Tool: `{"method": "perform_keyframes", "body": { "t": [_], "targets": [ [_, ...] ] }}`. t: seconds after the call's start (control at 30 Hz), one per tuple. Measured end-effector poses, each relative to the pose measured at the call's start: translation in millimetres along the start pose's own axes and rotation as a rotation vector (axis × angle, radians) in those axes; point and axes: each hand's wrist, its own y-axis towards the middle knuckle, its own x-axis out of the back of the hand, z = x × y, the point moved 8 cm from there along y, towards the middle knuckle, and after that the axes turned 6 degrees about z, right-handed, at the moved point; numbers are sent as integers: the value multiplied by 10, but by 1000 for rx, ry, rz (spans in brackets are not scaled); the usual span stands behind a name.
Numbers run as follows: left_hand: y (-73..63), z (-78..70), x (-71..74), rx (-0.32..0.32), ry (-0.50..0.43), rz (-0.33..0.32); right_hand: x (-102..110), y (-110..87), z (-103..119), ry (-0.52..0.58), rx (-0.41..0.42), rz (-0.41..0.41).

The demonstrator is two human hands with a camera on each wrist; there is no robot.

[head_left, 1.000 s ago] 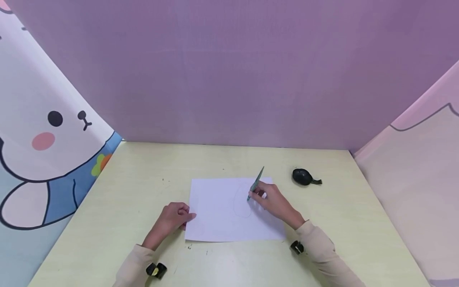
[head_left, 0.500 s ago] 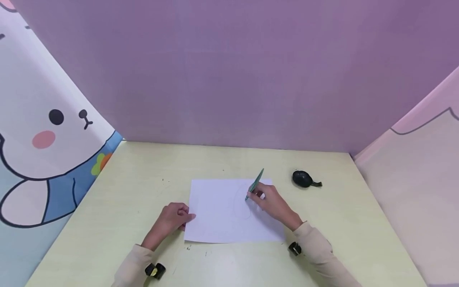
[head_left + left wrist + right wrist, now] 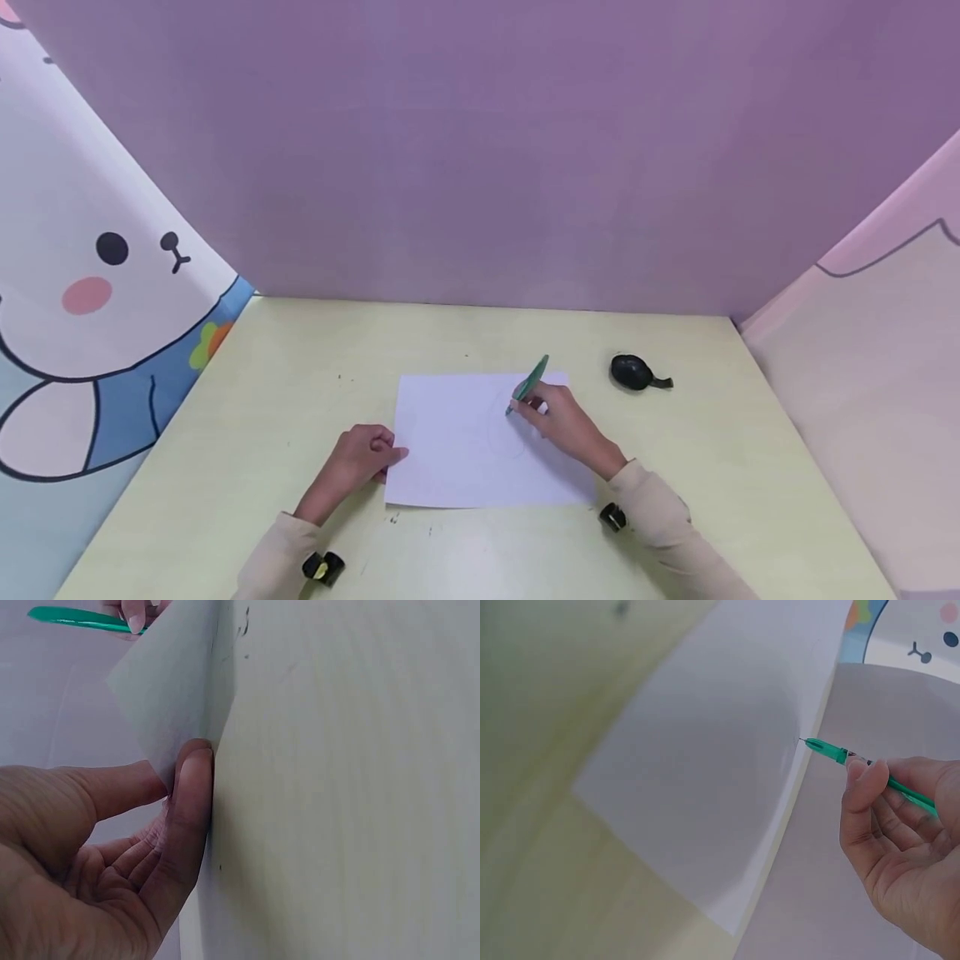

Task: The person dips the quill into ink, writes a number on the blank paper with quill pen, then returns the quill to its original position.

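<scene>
A sheet of white paper point(image 3: 442, 467) lies on the table, with a faint curved line drawn right of its middle. My left hand point(image 3: 360, 456) pinches the sheet's left edge, thumb above and fingers beneath; the left wrist view shows that edge lifted and bent between thumb point(image 3: 127, 787) and fingers. In my right hand point(image 3: 566, 423) is a slim green pen point(image 3: 532, 377), pinched near its tip and tilted. Its fine point point(image 3: 802, 739) meets the paper, or nearly so, by the drawn line. The pen's upper end also shows in the left wrist view.
Right of the paper, toward the back, lies a black oval object point(image 3: 632, 372) with a short tail. A purple partition point(image 3: 480, 167) rises behind the pale table point(image 3: 300, 350), with printed panels on both sides. Small black devices sit at both wrists.
My right hand and the pen have shifted slightly left across the paper, the pen tip moving left and a little up. My left hand stays at the paper's edge.
</scene>
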Motion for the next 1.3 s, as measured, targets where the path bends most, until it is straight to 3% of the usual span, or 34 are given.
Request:
{"method": "perform_keyframes", "body": {
  "t": [0.6, 1.3],
  "targets": [
    [25, 12, -3, 2, -1, 4, -36, 86, 25, 2, 48, 13],
    [-15, -12, 10, -5, -8, 1, -115, 138, 55, 10, 29, 35]
  ]
}}
